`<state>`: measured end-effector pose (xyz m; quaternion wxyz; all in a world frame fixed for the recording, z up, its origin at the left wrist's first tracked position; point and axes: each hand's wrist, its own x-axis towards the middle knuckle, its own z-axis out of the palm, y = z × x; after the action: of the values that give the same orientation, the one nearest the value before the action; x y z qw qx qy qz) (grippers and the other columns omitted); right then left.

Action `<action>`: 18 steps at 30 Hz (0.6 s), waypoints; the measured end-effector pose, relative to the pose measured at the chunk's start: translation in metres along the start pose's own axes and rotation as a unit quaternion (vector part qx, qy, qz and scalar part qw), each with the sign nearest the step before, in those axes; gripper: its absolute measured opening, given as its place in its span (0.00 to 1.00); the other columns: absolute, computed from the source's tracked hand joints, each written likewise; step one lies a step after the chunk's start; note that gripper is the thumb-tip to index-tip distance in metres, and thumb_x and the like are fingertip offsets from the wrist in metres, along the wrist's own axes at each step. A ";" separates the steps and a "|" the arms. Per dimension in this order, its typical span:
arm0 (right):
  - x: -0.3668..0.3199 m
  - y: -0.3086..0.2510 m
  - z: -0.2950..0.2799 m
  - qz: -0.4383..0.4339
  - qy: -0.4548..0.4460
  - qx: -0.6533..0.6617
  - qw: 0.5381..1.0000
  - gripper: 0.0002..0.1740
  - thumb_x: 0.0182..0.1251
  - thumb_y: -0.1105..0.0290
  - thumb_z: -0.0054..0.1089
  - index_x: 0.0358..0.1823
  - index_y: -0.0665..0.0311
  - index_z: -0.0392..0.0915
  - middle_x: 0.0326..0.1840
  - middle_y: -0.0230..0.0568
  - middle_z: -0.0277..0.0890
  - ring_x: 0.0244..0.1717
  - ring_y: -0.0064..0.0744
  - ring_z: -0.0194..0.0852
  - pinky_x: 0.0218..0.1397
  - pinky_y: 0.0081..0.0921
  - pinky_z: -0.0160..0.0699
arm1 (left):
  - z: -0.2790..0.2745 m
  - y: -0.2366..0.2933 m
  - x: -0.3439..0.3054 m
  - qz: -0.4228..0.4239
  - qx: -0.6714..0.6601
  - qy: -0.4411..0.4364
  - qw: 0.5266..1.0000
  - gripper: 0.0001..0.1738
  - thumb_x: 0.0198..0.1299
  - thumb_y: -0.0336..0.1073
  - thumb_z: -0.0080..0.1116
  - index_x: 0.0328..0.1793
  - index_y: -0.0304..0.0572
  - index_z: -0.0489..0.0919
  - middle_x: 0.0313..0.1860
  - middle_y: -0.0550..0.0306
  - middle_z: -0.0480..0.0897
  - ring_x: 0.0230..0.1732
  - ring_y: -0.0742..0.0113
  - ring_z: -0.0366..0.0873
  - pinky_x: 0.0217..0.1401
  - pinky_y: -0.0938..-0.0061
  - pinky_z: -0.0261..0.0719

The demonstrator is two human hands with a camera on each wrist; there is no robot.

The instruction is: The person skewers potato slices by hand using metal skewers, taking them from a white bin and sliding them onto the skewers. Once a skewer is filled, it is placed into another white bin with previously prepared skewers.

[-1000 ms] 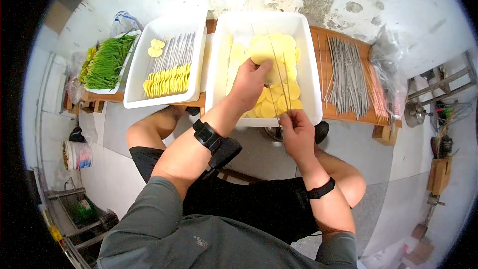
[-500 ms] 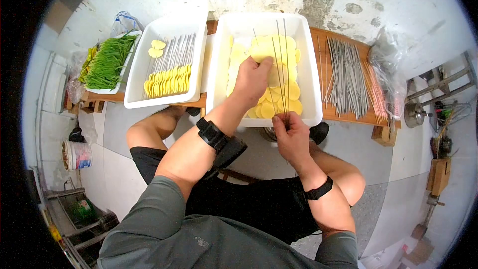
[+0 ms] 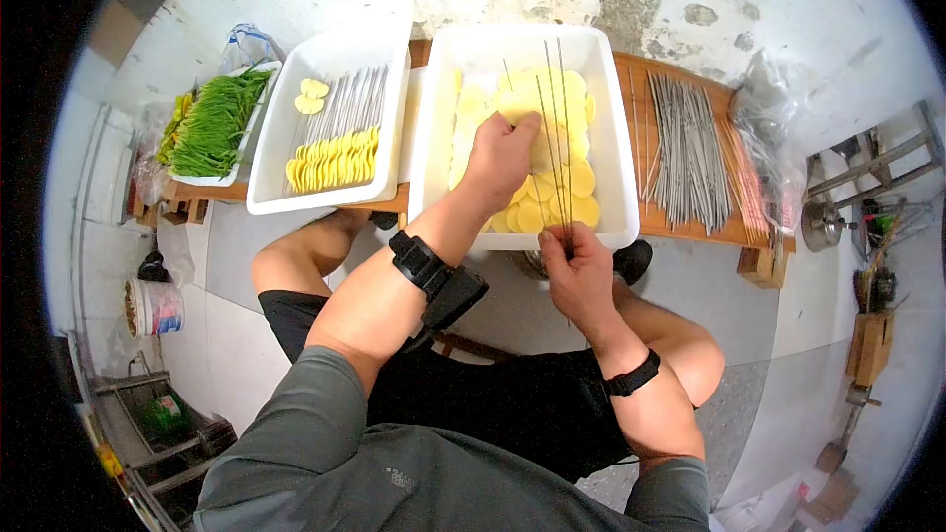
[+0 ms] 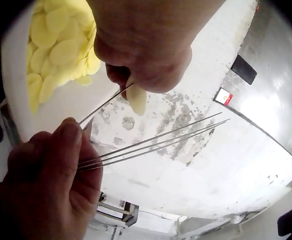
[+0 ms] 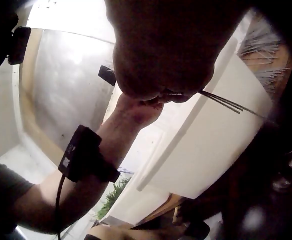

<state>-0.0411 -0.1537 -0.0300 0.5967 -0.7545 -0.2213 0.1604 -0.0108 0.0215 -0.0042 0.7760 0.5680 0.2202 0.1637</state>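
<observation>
Over the middle tub, my left hand pinches yellow slices between thumb and fingers; the left wrist view shows a pale slice edge-on beneath that hand. My right hand, by the tub's near edge, grips several thin metal skewers. One skewer runs from the right hand to the slice at the left fingers; whether it pierces the slice is hidden. Three others fan out past it. In the right wrist view, skewer ends stick out behind the right hand.
The middle white tub holds many loose yellow slices. Left of it, another white tub holds skewers with folded yellow pieces, beside a tray of green stalks. Bare skewers lie on the wooden board at right, near a plastic bag.
My right hand has shifted slightly left and nearer my body, and its skewers have turned more upright in the head view. My left hand has stayed nearly in place, holding the slices.
</observation>
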 end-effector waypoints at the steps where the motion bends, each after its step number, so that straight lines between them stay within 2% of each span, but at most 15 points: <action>1: 0.000 0.001 0.000 0.001 0.000 -0.003 1.000 0.10 0.64 0.68 0.61 0.35 0.70 0.77 0.24 0.44 0.79 0.25 0.25 0.74 0.32 0.25 0.73 | 0.001 0.001 -0.001 0.002 -0.011 -0.004 1.000 0.15 0.69 0.35 0.46 0.50 0.28 0.76 0.40 0.53 0.83 0.36 0.66 0.82 0.40 0.72 0.82; 9: -0.001 -0.004 -0.003 -0.002 -0.001 -0.012 1.000 0.10 0.64 0.68 0.61 0.35 0.70 0.78 0.25 0.44 0.79 0.26 0.25 0.74 0.32 0.25 0.74 | 0.004 0.007 -0.001 -0.007 0.021 0.011 1.000 0.14 0.68 0.35 0.48 0.48 0.29 0.78 0.37 0.54 0.83 0.34 0.67 0.82 0.37 0.72 0.81; 11: -0.002 -0.002 -0.002 0.006 -0.002 -0.005 1.000 0.11 0.64 0.67 0.61 0.35 0.70 0.78 0.24 0.45 0.79 0.25 0.25 0.74 0.32 0.25 0.74 | 0.004 0.006 0.000 -0.009 -0.006 0.017 1.000 0.15 0.69 0.35 0.46 0.47 0.26 0.77 0.35 0.54 0.83 0.32 0.70 0.81 0.34 0.74 0.80; 15: -0.003 -0.004 -0.004 0.000 0.002 -0.028 1.000 0.11 0.64 0.67 0.61 0.35 0.70 0.78 0.24 0.45 0.78 0.24 0.27 0.74 0.31 0.26 0.74 | 0.009 0.010 -0.005 0.003 -0.037 0.019 0.999 0.16 0.69 0.35 0.47 0.46 0.26 0.77 0.34 0.54 0.83 0.31 0.70 0.81 0.33 0.74 0.80; 18: -0.001 -0.006 -0.006 0.004 0.015 -0.027 1.000 0.11 0.64 0.67 0.61 0.34 0.69 0.78 0.23 0.45 0.78 0.23 0.28 0.74 0.31 0.27 0.73 | 0.006 0.011 -0.008 -0.024 -0.045 -0.005 0.999 0.14 0.69 0.36 0.48 0.49 0.31 0.77 0.39 0.53 0.82 0.34 0.68 0.81 0.35 0.75 0.79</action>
<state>-0.0401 -0.1582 -0.0232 0.5791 -0.7731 -0.2140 0.1455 -0.0140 0.0157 0.0096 0.8056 0.5280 0.2222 0.1515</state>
